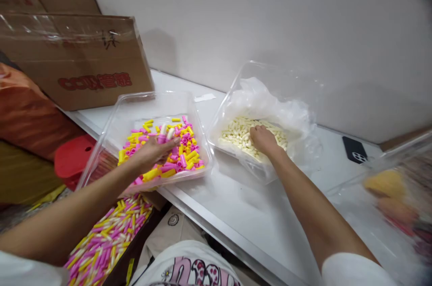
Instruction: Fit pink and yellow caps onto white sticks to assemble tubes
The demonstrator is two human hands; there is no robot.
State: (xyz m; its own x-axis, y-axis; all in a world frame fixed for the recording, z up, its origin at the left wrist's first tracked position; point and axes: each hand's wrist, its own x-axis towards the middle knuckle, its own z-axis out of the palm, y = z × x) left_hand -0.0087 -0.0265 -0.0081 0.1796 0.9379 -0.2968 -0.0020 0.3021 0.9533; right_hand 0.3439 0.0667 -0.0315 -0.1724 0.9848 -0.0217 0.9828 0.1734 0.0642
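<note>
My left hand (153, 147) is closed over a clear plastic tray (202, 142) of short pink and yellow tubes (189, 155). Between its fingers are pink tubes (162, 139) with white sticks (170, 133) standing out of their tops. My right hand (263, 139) reaches into a second clear tray (241, 160), lined with a plastic bag (258, 97). Its fingers are bent together among many small cream-white sticks (234, 132); whatever they pinch is hidden in the pile.
Below the left tray, a box holds filled pink and yellow tubes (111, 236). Cardboard boxes (77, 61) stand at the back left, beside a red plastic stool (72, 155). A black phone (354, 149) lies on the white table (243, 214). A blurred clear container (364, 191) is at right.
</note>
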